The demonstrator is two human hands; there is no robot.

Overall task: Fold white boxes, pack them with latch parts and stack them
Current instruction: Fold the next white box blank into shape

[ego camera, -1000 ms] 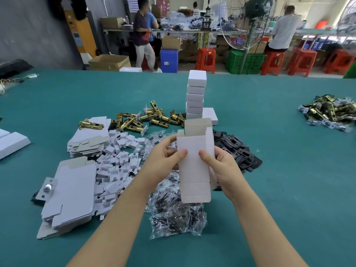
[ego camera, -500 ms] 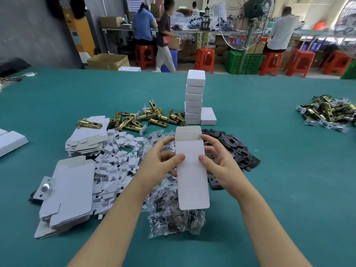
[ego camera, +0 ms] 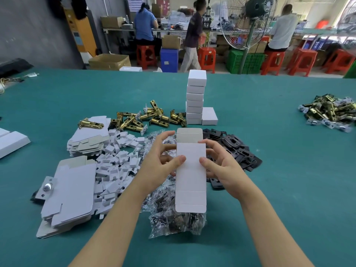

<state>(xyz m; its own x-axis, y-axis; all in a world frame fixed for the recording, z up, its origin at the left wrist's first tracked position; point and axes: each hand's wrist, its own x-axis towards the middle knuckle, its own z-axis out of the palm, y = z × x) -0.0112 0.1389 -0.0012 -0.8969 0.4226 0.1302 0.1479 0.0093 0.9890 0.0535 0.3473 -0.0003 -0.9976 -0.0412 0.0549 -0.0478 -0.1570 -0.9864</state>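
Both hands, your left (ego camera: 157, 166) and right (ego camera: 221, 168), pinch the box blank (ego camera: 190, 176) by its long edges above the table (ego camera: 269, 209). Thin card is light and creases easily; grip near the score lines.

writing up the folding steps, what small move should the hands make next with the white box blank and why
Probably fold the open grey top flap down to close that end. The left hand and right hand pinch the white cardboard box blank by its long edges above the teal table, with both end flaps unfolded, so it cannot hold a brass latch part yet.
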